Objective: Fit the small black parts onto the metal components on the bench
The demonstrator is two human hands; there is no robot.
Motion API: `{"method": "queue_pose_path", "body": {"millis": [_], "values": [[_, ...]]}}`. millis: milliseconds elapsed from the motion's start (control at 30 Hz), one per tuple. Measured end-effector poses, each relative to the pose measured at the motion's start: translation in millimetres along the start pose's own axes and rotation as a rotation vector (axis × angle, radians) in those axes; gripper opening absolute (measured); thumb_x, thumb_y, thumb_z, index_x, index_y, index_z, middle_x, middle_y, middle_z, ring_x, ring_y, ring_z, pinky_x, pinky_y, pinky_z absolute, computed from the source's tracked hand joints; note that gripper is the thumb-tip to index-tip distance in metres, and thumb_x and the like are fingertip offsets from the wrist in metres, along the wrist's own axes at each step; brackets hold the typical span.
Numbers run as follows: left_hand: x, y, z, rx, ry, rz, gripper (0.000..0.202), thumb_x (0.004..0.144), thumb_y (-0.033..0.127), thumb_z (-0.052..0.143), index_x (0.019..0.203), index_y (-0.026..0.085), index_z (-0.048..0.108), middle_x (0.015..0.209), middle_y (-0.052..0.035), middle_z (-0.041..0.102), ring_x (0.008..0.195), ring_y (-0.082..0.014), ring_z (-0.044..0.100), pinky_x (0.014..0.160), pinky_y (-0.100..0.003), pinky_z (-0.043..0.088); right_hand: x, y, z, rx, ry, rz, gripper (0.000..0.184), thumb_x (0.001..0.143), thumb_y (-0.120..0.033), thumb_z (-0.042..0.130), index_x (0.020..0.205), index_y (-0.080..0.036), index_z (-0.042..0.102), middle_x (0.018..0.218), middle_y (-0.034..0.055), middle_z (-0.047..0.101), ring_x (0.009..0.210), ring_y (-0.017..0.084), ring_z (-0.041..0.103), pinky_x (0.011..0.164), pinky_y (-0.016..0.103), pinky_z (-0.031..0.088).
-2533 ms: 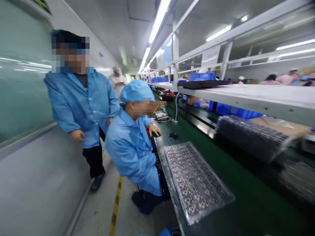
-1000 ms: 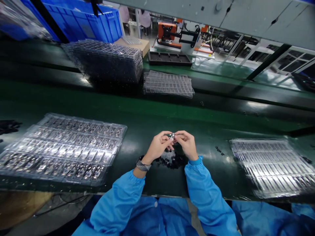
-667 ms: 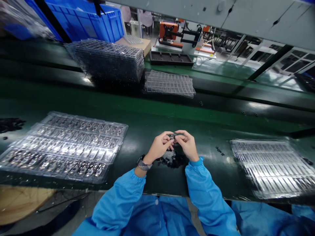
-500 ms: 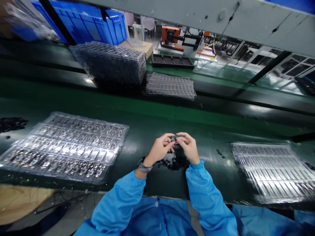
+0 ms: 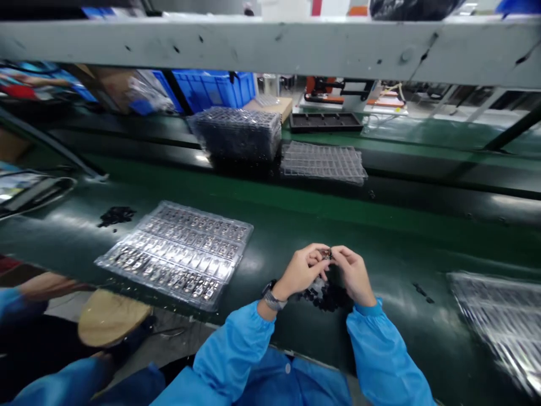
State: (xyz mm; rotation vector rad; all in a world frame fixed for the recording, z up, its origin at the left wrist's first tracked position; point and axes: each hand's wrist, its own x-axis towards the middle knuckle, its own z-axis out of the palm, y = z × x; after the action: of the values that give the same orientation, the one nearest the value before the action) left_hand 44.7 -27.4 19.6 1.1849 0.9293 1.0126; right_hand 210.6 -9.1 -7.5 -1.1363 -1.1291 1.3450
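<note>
My left hand (image 5: 305, 269) and my right hand (image 5: 350, 272) meet over the green bench, fingertips pinched together on a small electronic part (image 5: 327, 255). Fingers cover most of that part, so its exact kind is unclear. Below them lies a pile of small black pieces (image 5: 329, 298). To the left rests a clear plastic tray (image 5: 246, 232) with rows of small circuit boards in its pockets. On the right is a second clear tray (image 5: 492, 304) with narrow slots, blurred and cut off by the picture edge.
A tall stack of clear trays (image 5: 239, 132) and a few flat ones (image 5: 323, 160) stand behind, near a black tray (image 5: 325, 122). Another black pile (image 5: 117, 215) lies at far left. A grey beam (image 5: 270, 45) crosses above. A co-worker's arm (image 5: 51, 285) is at left.
The view has swung left and up, so the bench things appear further right and the co-worker now shows. Both hands stay together, with the right fingers slightly shifted on the small part.
</note>
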Motion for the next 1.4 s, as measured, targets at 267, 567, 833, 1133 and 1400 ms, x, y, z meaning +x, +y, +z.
{"method": "queue_pose_path", "body": {"millis": [267,567,833,1133,1400], "values": [[-137.7,117.1,-74.8,0.207,0.372,-0.044,0.024,0.084,0.036,0.079,0.095,0.018,0.068,0.068,-0.0041,0.073,0.054,-0.0196,0.069,0.058,-0.031,0.054,5.6,1.6,-23.5,-0.268,0.086,-0.011,0.045,0.08,-0.058,0.077,0.096,-0.017,0.073,0.093,0.0137,0.077,0.081,0.025,0.073,0.07,0.035,0.059],[-194.5,71.2,-253.1,0.628,0.911,-0.311,0.051,0.069,0.065,0.074,0.078,0.018,0.054,0.065,-0.0007,0.065,0.042,-0.0119,0.052,0.045,-0.025,0.037,9.4,20.6,-22.9,-0.385,-0.063,-0.027,0.049,0.079,-0.063,0.072,0.092,-0.016,0.072,0.088,0.0146,0.077,0.079,0.027,0.074,0.068,0.035,0.061],[-190.9,46.0,-284.3,0.958,0.737,-0.457,0.031,0.071,0.05,0.068,0.073,0.02,0.062,0.068,0.0004,0.06,0.064,-0.0175,0.057,0.061,-0.026,0.043,14.4,33.4,-28.5,-0.536,-0.118,-0.039,0.046,0.082,-0.062,0.064,0.094,-0.018,0.071,0.09,0.0138,0.078,0.08,0.028,0.075,0.068,0.034,0.059],[-184.7,38.9,-297.0,0.895,0.683,-0.523,0.036,0.058,0.051,0.081,0.064,0.018,0.067,0.057,-0.0013,0.062,0.059,-0.0188,0.056,0.059,-0.028,0.041,13.5,33.4,-30.7,-0.593,-0.122,-0.068,0.043,0.086,-0.06,0.061,0.094,-0.019,0.071,0.091,0.0123,0.077,0.079,0.027,0.074,0.068,0.034,0.058],[-173.2,63.0,-295.0,1.098,0.719,-0.485,0.032,0.066,0.05,0.078,0.069,0.021,0.065,0.065,-0.0026,0.067,0.064,-0.022,0.062,0.062,-0.029,0.042,14.8,36.6,-27.8,-0.538,-0.112,-0.041,0.042,0.085,-0.06,0.061,0.093,-0.02,0.07,0.088,0.0117,0.076,0.077,0.026,0.072,0.067,0.034,0.056]]}}
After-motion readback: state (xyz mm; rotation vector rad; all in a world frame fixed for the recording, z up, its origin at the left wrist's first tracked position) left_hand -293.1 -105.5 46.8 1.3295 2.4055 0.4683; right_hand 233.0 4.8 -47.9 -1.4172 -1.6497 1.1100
